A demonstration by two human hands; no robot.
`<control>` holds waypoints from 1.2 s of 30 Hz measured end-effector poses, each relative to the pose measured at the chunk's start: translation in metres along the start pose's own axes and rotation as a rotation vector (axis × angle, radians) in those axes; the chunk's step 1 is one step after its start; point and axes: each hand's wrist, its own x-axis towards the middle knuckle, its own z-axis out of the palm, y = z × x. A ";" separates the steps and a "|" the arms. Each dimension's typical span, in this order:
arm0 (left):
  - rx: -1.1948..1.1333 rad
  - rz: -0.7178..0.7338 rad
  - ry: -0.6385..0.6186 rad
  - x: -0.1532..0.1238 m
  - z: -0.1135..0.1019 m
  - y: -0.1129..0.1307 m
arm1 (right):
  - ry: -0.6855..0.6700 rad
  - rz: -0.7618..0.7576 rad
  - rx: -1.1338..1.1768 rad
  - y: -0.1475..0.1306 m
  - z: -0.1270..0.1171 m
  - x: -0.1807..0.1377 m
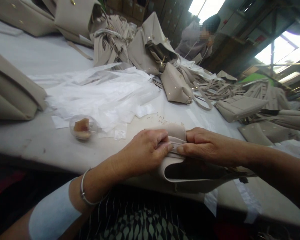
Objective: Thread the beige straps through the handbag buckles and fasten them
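A beige handbag (172, 170) lies at the table's near edge, its dark opening turned toward me. My left hand (150, 146) pinches the folded layers at the bag's upper edge between thumb and fingers. Close beside it, my right hand (202, 145) grips the same edge, thumb on top and the fingers partly hidden behind the material. Between the two hands, pale folded layers show. The inside of the bag is too dark to make out.
White tissue sheets (107, 93) spread over the table (57, 143) beyond my hands. A clear round container (83, 128) with something brown stands left. Beige bags (176, 85) and bundled straps (110, 43) are piled farther back. A person (197, 41) is across the table.
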 end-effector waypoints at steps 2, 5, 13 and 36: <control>-0.024 0.017 -0.012 0.000 -0.002 0.000 | -0.010 0.005 0.006 -0.002 0.000 0.001; 0.011 0.028 -0.055 -0.001 -0.005 0.001 | 0.010 0.001 -0.048 -0.003 -0.001 0.002; 0.117 -0.023 -0.125 0.004 -0.007 0.007 | 0.049 -0.136 -0.211 -0.002 0.003 0.003; 0.103 -0.063 0.038 0.009 0.004 -0.009 | 0.114 0.064 0.006 0.008 0.004 0.009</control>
